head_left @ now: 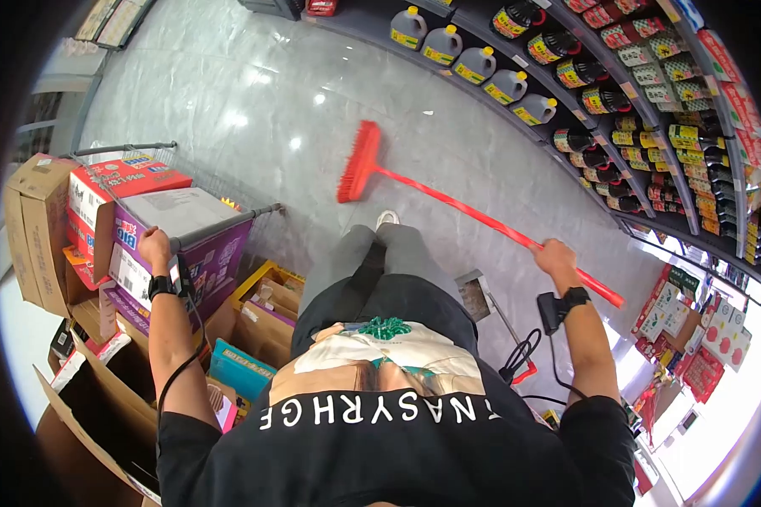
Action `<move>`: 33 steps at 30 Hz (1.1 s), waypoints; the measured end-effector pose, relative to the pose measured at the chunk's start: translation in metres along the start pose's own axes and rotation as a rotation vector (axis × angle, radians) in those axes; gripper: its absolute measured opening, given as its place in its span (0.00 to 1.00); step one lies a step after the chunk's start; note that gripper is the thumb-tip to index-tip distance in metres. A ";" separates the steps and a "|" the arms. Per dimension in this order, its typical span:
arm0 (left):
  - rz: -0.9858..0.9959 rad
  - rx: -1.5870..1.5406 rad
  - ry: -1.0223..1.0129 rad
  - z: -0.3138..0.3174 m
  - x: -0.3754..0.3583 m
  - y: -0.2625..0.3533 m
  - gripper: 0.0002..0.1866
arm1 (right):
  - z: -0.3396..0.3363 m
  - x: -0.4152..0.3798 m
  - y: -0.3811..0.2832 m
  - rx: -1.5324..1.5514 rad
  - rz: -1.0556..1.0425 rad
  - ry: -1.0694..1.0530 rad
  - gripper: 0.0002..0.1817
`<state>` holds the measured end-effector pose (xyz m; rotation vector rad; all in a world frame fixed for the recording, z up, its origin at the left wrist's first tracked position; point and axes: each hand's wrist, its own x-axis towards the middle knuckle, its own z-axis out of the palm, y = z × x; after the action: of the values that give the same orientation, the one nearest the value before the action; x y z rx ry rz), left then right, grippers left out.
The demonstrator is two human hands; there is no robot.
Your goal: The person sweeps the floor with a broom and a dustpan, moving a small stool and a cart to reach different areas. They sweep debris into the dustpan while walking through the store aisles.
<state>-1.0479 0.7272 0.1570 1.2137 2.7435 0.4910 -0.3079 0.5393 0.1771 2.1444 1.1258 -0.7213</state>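
My right hand (555,256) is wrapped around the red handle of a broom (456,203), near its upper end. The broom's red bristled head (361,162) rests on the floor ahead of my feet, bristles facing left. My left hand (154,247) is closed on the end of the grey push bar (228,226) of a shopping cart. Purple and white cartons (182,211) and a red carton (135,177) sit in the cart. A brown cardboard box (38,237) stands at its far left.
Shelves on the right hold grey jugs with yellow caps (475,64) and dark bottles (579,73). Opened cardboard boxes (102,406) and a yellow crate (250,283) crowd my left side. A long-handled dustpan (475,296) stands by my right leg. Grey tiled floor (254,93) stretches ahead.
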 end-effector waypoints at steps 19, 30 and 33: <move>-0.139 0.022 0.142 -0.010 -0.030 0.037 0.06 | -0.167 0.096 -0.212 -0.071 -0.300 0.135 0.26; -0.276 -0.072 0.034 -0.016 -0.037 0.047 0.04 | -0.316 0.124 -0.528 -0.025 -0.546 0.187 0.27; -0.267 -0.080 0.033 -0.020 -0.038 0.050 0.04 | -0.335 0.122 -0.568 -0.013 -0.545 0.172 0.27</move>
<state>-0.9920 0.7257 0.1911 0.8112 2.8234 0.5862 -0.6699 1.1041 0.1696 1.9238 1.8364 -0.7626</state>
